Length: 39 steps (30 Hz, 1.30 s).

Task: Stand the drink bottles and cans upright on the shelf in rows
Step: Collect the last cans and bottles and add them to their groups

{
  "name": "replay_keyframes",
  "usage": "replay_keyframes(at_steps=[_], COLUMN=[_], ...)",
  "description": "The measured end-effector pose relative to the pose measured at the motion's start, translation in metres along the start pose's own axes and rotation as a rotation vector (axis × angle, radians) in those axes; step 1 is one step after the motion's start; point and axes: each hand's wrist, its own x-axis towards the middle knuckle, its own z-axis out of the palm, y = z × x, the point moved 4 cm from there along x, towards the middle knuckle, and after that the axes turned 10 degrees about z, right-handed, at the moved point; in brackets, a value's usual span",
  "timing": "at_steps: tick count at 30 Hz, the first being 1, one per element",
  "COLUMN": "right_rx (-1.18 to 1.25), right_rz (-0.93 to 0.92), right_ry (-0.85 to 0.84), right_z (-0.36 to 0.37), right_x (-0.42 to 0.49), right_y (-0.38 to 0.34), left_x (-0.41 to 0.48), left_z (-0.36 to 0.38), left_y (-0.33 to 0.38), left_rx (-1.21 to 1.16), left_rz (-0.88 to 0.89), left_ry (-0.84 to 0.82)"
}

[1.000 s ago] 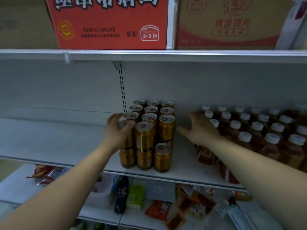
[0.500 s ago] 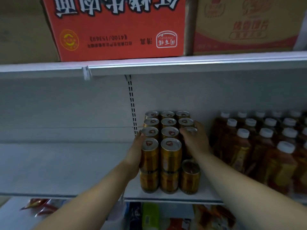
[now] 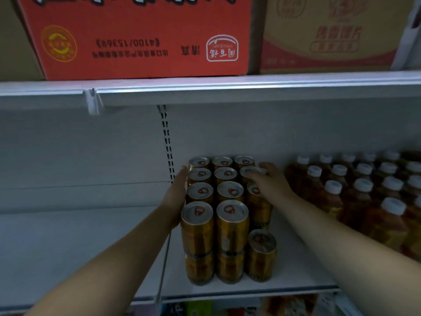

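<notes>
Gold drink cans (image 3: 231,226) stand upright on the white shelf (image 3: 296,281) in three rows, stacked two high. The front can of the right row (image 3: 262,254) stands single, with nothing on it. My left hand (image 3: 177,201) lies flat and open against the left side of the stack. My right hand (image 3: 271,183) reaches over the right row, with its thumb across the lid of an upper gold can (image 3: 251,173) and its fingers round that can's far side. Brown tea bottles with white caps (image 3: 355,197) stand upright in rows to the right.
The shelf's left half (image 3: 79,236) is bare board. The upper shelf edge (image 3: 227,90) hangs close above, carrying a red carton (image 3: 136,37) and a brown carton (image 3: 330,33). Packaged goods show dimly on the shelf below.
My right hand moved from beside the bottles onto the right row of cans, then further back along it. My left hand slid along the stack's left side. The camera came closer.
</notes>
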Motion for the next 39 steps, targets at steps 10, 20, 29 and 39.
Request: replay_keyframes(at_steps=[10, 20, 29, 39], right_rx=[-0.247, -0.246, -0.135, 0.28], right_rz=[0.014, -0.051, -0.059, -0.002], right_ry=[-0.285, -0.294, -0.038, 0.206], right_z=[0.017, 0.017, -0.009, 0.011], right_x=[0.051, 0.058, 0.029, -0.023], right_y=[-0.017, -0.018, -0.015, 0.018], left_x=[0.075, 0.071, 0.004, -0.047], left_z=[-0.017, -0.009, -0.041, -0.029], left_y=[-0.027, -0.019, -0.028, -0.075], left_rx=[0.085, -0.002, 0.025, 0.01], left_rz=[-0.118, -0.042, 0.048, 0.05], left_ry=[0.065, 0.137, 0.104, 0.082])
